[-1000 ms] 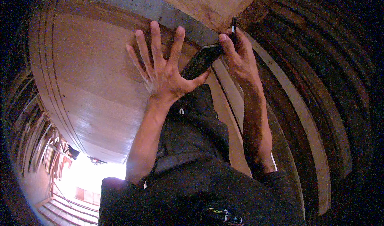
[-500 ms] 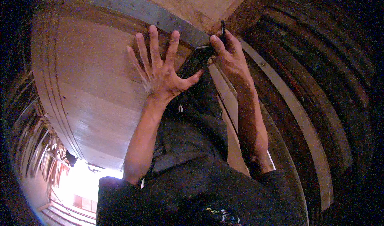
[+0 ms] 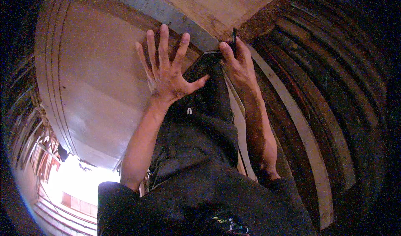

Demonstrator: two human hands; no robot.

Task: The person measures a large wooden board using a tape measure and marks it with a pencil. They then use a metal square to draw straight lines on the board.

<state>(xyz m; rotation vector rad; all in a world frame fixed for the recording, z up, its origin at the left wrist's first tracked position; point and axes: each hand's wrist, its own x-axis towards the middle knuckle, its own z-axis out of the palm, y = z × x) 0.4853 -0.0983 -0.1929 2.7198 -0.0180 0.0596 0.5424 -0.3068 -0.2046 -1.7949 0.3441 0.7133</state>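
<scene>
My left hand [image 3: 169, 77] lies with its fingers spread over a broad, smooth wooden panel [image 3: 96, 69], just below a long grey strip [image 3: 146, 6]. Between the thumb and fingers of my right hand [image 3: 240, 64] stands a thin dark stick [image 3: 234, 35], shaped like a pen or pencil and nearly upright. That hand is at the right end of the grey strip, close to the corner of a lighter board [image 3: 225, 4]. Whether the stick's lower end touches anything is hidden by my fingers.
On the right, several long boards [image 3: 309, 140] stand in a stack, curving along the rim. Bright light enters at the lower left, near more leaning wood pieces [image 3: 46, 161]. My dark-clothed body fills the lower middle.
The view has shifted slightly, so the grey strip and lighter board sit a bit lower and further right. Both hands keep nearly the same pose, the right still gripping the thin stick.
</scene>
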